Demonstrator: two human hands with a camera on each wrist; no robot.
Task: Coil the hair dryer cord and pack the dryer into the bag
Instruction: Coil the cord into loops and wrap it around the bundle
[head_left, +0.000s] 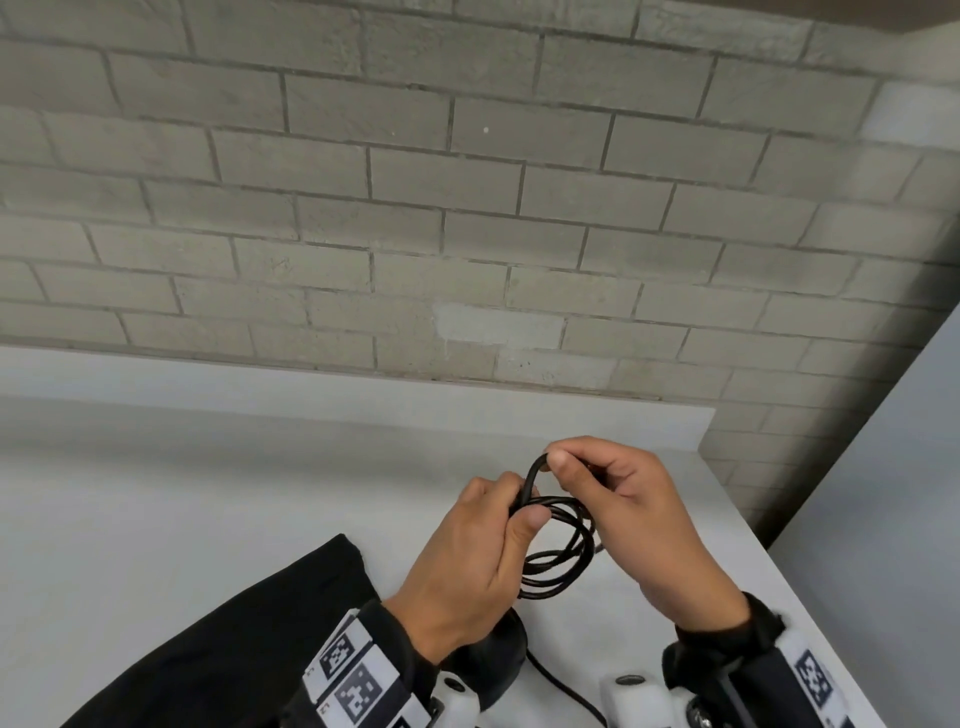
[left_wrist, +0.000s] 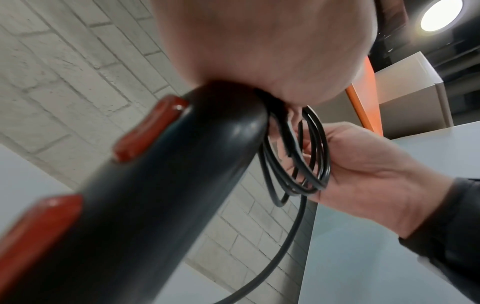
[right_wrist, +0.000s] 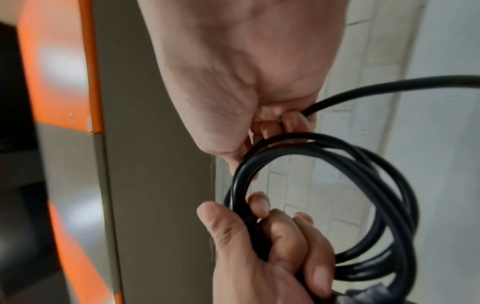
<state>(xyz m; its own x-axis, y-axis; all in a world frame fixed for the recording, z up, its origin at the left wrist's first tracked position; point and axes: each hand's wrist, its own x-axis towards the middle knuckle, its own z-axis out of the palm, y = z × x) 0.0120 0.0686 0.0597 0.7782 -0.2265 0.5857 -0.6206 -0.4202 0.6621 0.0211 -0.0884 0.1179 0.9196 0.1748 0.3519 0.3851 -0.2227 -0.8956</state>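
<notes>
Cord (head_left: 563, 551): coiled loops gripped by left hand (head_left: 467, 561); right hand (head_left: 639, 514), just beside, fingers pinching next loop above the bundle, over tabletop (head_left: 208, 493).

dryer (left_wrist: 145, 185) head hidden under left hand (head_left: 467, 561) (handle blurred), cord (head_left: 571, 686) cut off by bottom edge

- Cord (head_left: 563, 545): thin, black, wound in several loose loops, held up above the table's right part; one strand trails down toward the near edge.
- Dryer handle (left_wrist: 161, 185): glossy black, two red buttons, tilted.
- Bag (head_left: 234, 644): black fabric, flat at near edge.
</notes>
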